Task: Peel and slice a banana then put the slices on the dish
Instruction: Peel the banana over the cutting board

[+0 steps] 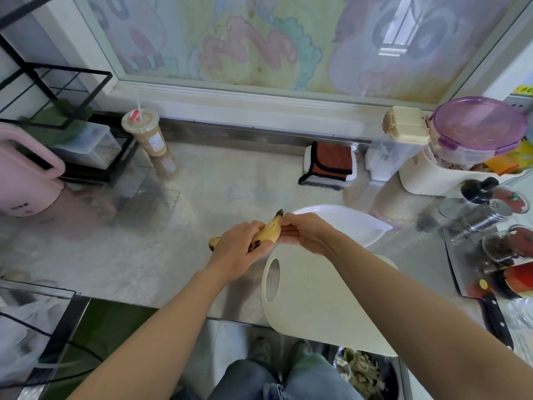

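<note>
The left grip (239, 246) is curled round the middle of the banana (269, 230) and holds it above the counter (144, 255). The right grip (305, 235) pinches the stem end, whose dark tip pokes up between the two. The skin looks whole, so peeling is the step in hand: hold the body lightly to spare the flesh, snap the stem back, then draw the skin down in strips. The fruit's other tip juts out left of the left grip. Just behind the right grip lies the white dish (346, 223), the cutting board (317, 298) sits nearer the person, and the knife (494, 319) is well off to the right
</note>
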`<action>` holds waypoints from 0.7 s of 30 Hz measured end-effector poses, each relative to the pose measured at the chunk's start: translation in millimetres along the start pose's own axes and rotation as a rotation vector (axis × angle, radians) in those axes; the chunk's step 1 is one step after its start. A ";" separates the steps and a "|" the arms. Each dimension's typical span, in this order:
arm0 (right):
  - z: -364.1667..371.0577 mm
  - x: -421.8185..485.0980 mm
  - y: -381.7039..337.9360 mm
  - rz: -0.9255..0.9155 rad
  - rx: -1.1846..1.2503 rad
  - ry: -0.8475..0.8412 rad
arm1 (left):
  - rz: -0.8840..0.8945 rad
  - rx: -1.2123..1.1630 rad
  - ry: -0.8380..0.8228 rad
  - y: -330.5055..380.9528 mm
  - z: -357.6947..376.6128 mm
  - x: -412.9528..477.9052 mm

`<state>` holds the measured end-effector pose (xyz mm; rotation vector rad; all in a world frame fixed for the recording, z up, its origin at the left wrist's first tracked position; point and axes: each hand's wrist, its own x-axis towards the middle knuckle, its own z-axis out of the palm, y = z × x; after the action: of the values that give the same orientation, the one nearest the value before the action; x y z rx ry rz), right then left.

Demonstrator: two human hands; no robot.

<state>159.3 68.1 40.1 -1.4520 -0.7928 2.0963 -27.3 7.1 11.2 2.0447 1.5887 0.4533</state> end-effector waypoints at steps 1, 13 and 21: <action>-0.2 -1.2 -1.1 -0.008 -0.047 0.007 | 0.001 0.027 0.004 1.4 1.1 0.1; -10.3 -13.0 -2.7 -0.019 -0.269 -0.015 | -0.031 0.264 0.055 11.7 9.3 3.0; -11.6 -13.5 -2.8 -0.030 -0.306 0.044 | 0.005 0.299 0.034 14.4 12.2 6.2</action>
<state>174.8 63.4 47.9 -1.6226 -1.1506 1.9765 -7.6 8.1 9.2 2.2689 1.7607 0.2648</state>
